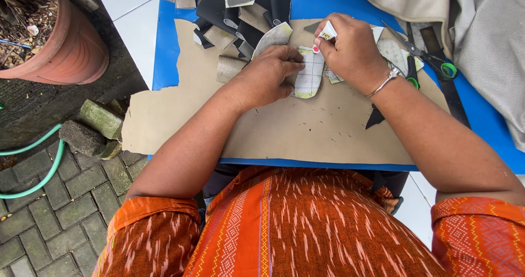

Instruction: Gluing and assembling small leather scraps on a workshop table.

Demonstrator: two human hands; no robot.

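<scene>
Outdoor setting, daylight. Blue table [164,47] on white floor tiles [128,20]. Left: grey paving bricks [65,211], terracotta planter [71,47], loose mossy stones [95,125], green hose [41,165]. Beige cloth [486,42] heaped at the table's right edge.

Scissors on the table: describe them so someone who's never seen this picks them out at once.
On the blue table, look past the tan cardboard sheet to its far right edge, just beyond the right hand. The scissors lie there with dark blades and green-lined handle loops, the only green-trimmed metal tool among the flat black and grey cut pieces.
</scene>
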